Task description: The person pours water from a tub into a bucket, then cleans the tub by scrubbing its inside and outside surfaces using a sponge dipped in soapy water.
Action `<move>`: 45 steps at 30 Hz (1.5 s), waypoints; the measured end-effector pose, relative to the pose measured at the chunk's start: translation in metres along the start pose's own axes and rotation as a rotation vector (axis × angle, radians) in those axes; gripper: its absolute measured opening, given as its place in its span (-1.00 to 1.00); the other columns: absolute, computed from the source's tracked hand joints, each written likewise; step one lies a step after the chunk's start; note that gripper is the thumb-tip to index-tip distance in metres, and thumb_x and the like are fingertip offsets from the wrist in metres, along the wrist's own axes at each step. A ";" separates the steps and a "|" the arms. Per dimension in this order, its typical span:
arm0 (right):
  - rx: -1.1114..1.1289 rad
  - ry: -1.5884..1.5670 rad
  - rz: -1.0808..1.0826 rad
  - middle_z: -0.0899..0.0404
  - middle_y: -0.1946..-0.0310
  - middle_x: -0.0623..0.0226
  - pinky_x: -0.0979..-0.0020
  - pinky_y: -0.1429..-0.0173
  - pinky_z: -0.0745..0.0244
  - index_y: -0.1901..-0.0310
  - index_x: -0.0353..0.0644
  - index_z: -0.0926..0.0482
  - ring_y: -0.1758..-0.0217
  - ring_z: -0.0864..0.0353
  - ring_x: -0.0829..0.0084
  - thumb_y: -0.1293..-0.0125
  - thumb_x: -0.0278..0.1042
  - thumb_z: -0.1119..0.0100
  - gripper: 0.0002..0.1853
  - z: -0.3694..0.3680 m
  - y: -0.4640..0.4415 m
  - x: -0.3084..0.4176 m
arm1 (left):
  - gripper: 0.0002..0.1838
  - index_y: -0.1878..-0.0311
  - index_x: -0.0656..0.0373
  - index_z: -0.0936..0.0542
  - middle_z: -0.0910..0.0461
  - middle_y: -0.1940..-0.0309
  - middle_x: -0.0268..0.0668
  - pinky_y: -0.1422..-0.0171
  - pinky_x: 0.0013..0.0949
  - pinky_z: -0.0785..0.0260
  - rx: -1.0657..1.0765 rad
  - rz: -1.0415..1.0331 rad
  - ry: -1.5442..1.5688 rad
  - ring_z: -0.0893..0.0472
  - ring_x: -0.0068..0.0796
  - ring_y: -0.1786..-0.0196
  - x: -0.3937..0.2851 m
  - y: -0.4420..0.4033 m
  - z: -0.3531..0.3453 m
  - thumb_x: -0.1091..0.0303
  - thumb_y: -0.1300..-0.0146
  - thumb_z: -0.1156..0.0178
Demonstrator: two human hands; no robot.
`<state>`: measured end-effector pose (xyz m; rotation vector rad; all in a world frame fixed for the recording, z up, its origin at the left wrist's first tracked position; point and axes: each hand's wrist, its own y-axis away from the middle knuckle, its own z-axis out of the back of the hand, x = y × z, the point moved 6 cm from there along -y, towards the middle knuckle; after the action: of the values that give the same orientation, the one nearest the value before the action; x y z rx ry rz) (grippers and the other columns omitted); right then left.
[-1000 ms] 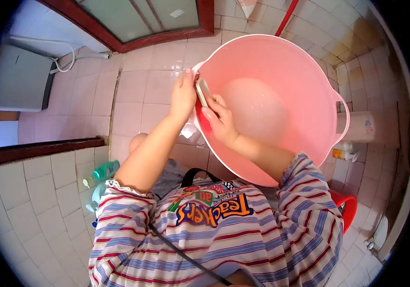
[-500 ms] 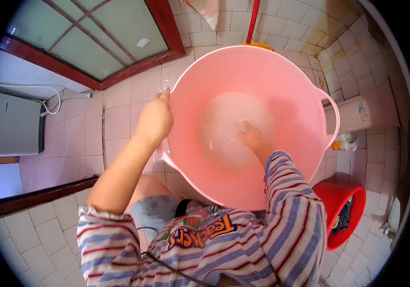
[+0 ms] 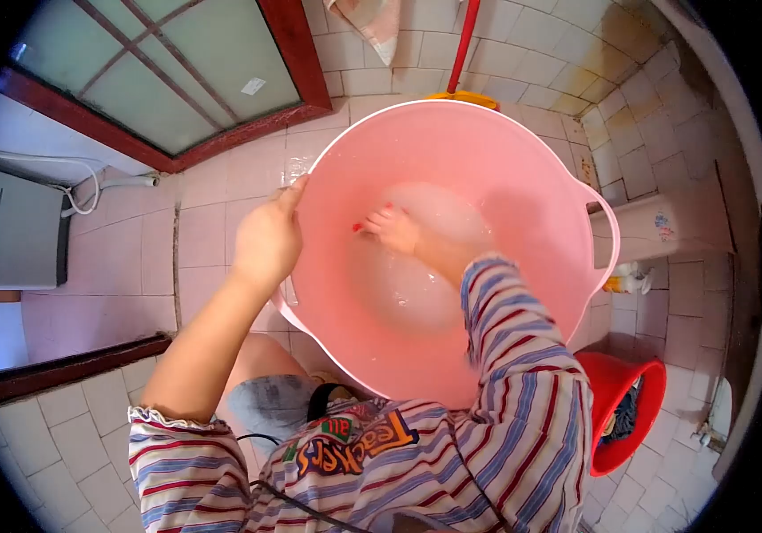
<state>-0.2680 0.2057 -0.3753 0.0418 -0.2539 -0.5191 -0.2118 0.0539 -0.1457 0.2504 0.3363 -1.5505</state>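
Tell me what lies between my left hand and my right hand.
Between the left hand and the right hand lie the rim and inner wall of the pink tub, as the head view shows.

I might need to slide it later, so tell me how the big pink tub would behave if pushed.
The pink tub would probably feel heavy and resist, since cloudy water covers its bottom. A sudden shove would likely make that water slosh. Its thin-looking wall and handle suggest plastic that may flex a little.
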 end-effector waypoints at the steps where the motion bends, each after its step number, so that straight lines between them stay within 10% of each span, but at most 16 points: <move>1: -0.134 0.140 0.232 -0.42 0.07 0.36 0.11 -0.16 -0.31 -0.05 -0.01 -0.44 -0.07 -0.36 0.33 -0.18 -0.29 -0.01 -0.64 0.022 -0.011 -0.006 | -0.54 -0.19 0.07 -0.43 -0.55 0.08 -0.11 0.12 -0.05 -0.42 0.024 0.010 -0.032 -0.58 0.00 0.19 -0.001 -0.001 -0.001 0.51 -0.19 0.11; 6: -0.375 0.441 0.704 -0.47 0.02 0.49 0.29 -0.18 -0.27 0.02 0.05 -0.56 -0.10 -0.40 0.41 -0.11 -0.21 -0.11 -0.65 0.176 -0.014 -0.036 | -0.52 -0.18 0.07 -0.45 -0.55 0.08 -0.13 0.13 -0.06 -0.43 0.038 -0.011 -0.027 -0.59 -0.01 0.21 0.003 -0.002 -0.006 0.53 -0.17 0.12; 10: -0.190 0.450 0.134 -0.38 -0.11 0.47 0.30 -0.16 -0.23 -0.07 0.19 -0.54 -0.15 -0.35 0.39 -0.15 -0.32 0.01 -0.58 0.237 0.083 -0.104 | -0.53 -0.17 0.05 -0.47 -0.56 0.09 -0.15 0.11 -0.07 -0.43 0.076 -0.006 -0.064 -0.58 -0.02 0.19 -0.002 0.001 -0.006 0.52 -0.17 0.11; 15: 0.098 0.351 -0.632 -0.48 0.09 0.17 0.20 -0.17 -0.26 0.03 -0.20 -0.49 -0.04 -0.39 0.18 -0.13 -0.24 -0.13 -0.63 0.150 0.266 -0.096 | -0.57 -0.13 0.04 -0.50 -0.56 0.07 -0.15 0.07 -0.09 -0.42 0.001 0.048 0.108 -0.57 -0.05 0.11 0.011 0.007 -0.002 0.50 -0.18 0.07; 17: 0.835 0.218 -0.648 -0.53 0.03 0.11 0.14 -0.14 -0.31 0.03 -0.05 -0.58 -0.08 -0.44 0.16 -0.16 -0.04 -0.03 -0.60 0.102 0.280 -0.023 | -0.58 -0.11 0.04 -0.51 -0.56 0.06 -0.14 0.05 -0.10 -0.42 0.008 0.084 0.149 -0.56 -0.06 0.09 0.012 0.008 -0.003 0.50 -0.18 0.06; 19: 0.844 -0.204 -0.433 -0.50 -0.08 0.20 0.14 -0.24 -0.29 -0.15 0.31 -0.49 -0.09 -0.46 0.08 -0.23 0.20 0.05 -0.52 0.047 0.268 0.049 | -0.60 -0.08 0.08 -0.53 -0.56 0.07 -0.11 0.04 -0.10 -0.41 -0.064 0.067 0.132 -0.56 -0.05 0.09 0.008 0.005 0.001 0.51 -0.17 0.05; 21: 0.939 -0.445 -0.441 -0.43 -0.15 0.08 0.09 -0.33 -0.18 -0.30 0.17 -0.31 -0.20 -0.39 0.06 -0.31 0.27 0.21 -0.39 -0.002 0.225 0.091 | -0.61 -0.08 0.10 -0.53 -0.56 0.07 -0.10 0.04 -0.10 -0.41 -0.059 0.048 0.133 -0.56 -0.03 0.09 0.004 0.003 0.000 0.52 -0.17 0.06; 24: 0.585 -0.815 -0.295 -0.47 -0.08 0.02 0.07 -0.24 -0.29 -0.21 -0.05 -0.39 -0.11 -0.47 0.05 -0.34 0.08 0.15 -0.47 -0.099 0.152 0.103 | -0.62 -0.06 0.13 -0.53 -0.57 0.09 -0.08 0.04 -0.10 -0.41 -0.060 0.002 0.113 -0.56 -0.02 0.10 0.003 0.006 -0.002 0.53 -0.17 0.06; 33: 0.191 -0.454 -0.613 -0.50 -0.04 0.02 0.08 -0.13 -0.40 -0.14 -0.15 -0.43 -0.05 -0.52 0.04 -0.32 -0.06 0.11 -0.54 -0.270 0.052 0.004 | -0.57 -0.10 0.18 -0.49 -0.53 0.00 -0.05 -0.08 -0.21 -0.37 0.016 0.086 0.266 -0.53 -0.02 0.00 0.002 0.001 0.003 0.64 -0.14 0.05; 36: 0.422 -0.338 -0.425 -0.54 -0.01 0.12 0.11 -0.01 -0.47 -0.08 -0.11 -0.46 0.01 -0.56 0.08 -0.27 -0.14 0.07 -0.61 -0.198 0.024 -0.018 | -0.53 -0.13 0.19 -0.48 -0.48 -0.11 -0.09 -0.22 -0.27 -0.30 0.054 0.069 0.177 -0.46 -0.02 -0.17 -0.004 0.001 0.005 0.70 -0.12 0.06; 45: 0.128 -0.111 -0.956 -0.50 -0.09 0.21 0.18 -0.22 -0.35 -0.11 -0.01 -0.49 -0.19 -0.43 0.17 -0.41 -0.08 0.33 -0.57 -0.186 0.079 -0.179 | -0.65 0.07 0.14 -0.58 -0.50 -0.10 -0.21 -0.30 0.00 -0.23 0.190 -0.540 -0.285 -0.37 -0.09 -0.28 -0.053 0.003 0.012 0.52 0.00 -0.16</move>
<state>-0.3327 0.3582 -0.5883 0.2678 -0.3711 -1.4579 -0.2078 0.0985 -0.1153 0.0836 0.0260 -2.1256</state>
